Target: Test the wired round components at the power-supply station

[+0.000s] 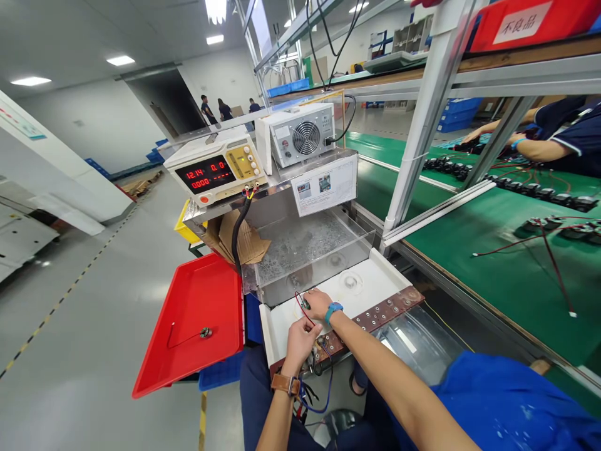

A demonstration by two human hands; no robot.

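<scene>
My right hand (318, 304), with a blue wristband, rests on the white test tray (370, 279) and pinches a small dark part with a thin red wire looping up from it. Closer to me, my left hand (300, 340), wearing a brown leather strap, is curled near the brown terminal strip (375, 319) at the tray's front edge; what its fingers hold is hidden. Red, blue and black wires hang below the strip.
A red tray (197, 326) at left holds one small part with a wire. Behind stand a clear box (305, 250), a power supply (213, 169) reading 12.14 and a fan unit (300, 134). At right, another person works on a green conveyor (493, 250) with black parts.
</scene>
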